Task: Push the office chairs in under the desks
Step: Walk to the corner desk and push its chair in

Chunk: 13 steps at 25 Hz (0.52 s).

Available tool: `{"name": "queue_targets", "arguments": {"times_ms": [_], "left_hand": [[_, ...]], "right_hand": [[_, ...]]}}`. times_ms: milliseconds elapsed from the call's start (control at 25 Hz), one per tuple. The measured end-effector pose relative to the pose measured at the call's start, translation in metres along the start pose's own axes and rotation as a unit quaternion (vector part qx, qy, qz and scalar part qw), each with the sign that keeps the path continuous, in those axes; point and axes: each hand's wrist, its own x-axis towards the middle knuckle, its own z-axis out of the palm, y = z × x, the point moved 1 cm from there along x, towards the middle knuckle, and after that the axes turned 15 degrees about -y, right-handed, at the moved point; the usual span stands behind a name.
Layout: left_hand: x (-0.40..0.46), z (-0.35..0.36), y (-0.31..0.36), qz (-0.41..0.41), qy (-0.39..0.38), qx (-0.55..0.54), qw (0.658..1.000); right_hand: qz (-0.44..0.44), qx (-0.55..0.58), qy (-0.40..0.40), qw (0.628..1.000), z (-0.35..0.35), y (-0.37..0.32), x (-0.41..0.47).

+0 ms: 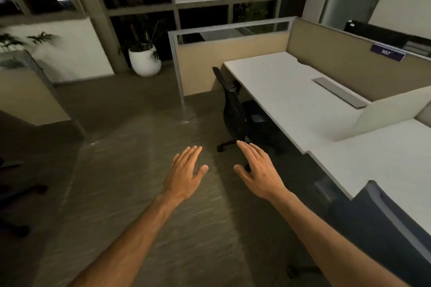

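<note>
A black office chair point(233, 109) stands against the front edge of the far white desk point(286, 91), its seat tucked beneath the top and its wheeled base showing on the carpet. A second, dark blue chair point(382, 223) sits at the near white desk point(384, 156) at the lower right, its back close to the desk edge. My left hand point(186, 175) and my right hand point(258, 170) are both stretched forward over the carpet, flat, fingers apart, holding nothing. My right fingertips point at the black chair's base without touching it.
Beige partition panels point(233, 53) wall the desks, with a metal post point(179, 81) at the corner. A white plant pot point(144, 63) stands by the window. Another partition point(25, 93) and dark chair legs point(21, 196) are at the left. Carpeted aisle lies between.
</note>
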Motion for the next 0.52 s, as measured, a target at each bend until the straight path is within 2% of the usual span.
{"name": "queue_targets", "arguments": {"times_ms": [200,520], "left_hand": [[0.027,-0.057,-0.058,-0.017,0.037,-0.028,0.999],[0.085,-0.068,-0.16,-0.07,0.016,-0.043,0.997]], "right_hand": [[-0.005,0.005,0.007,1.0,0.018,-0.035,0.091],[-0.045,0.009,-0.063,0.997,0.075,-0.042,0.23]]}}
